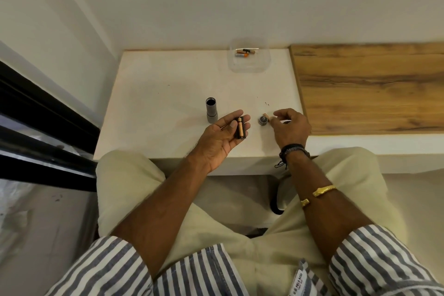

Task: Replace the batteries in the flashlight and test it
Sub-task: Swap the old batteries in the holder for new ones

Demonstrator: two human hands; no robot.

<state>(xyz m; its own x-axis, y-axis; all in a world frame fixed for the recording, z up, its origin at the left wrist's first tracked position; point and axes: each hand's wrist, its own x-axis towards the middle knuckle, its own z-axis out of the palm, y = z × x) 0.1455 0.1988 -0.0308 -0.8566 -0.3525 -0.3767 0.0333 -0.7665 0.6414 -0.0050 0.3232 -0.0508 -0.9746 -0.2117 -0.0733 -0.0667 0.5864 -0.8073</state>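
A person sits at a white bench (pixel 168 94) with both forearms reaching over its near edge. The left hand (pixel 224 138) lies palm up above the near middle of the bench and cradles a dark battery holder (pixel 241 127), with the fingers curled up around its far side and the thumb resting against its left side. A copper-coloured cell shows in the holder's upper slot. Just to the right, the right hand (pixel 289 125) pinches a small copper-tipped battery (pixel 266 116) between thumb and fingertips, the other fingers loosely bent. The battery's free end is just beside a round dark tail cap (pixel 262 120) that rests on the bench. The grey flashlight body (pixel 211 110) stands upright to the left of the left hand, its open end facing up, apart from both hands. At the far edge sits a clear plastic container (pixel 249 67) holding a few spare batteries (pixel 245 53). A wooden panel (pixel 370 86) adjoins the right edge of the bench.
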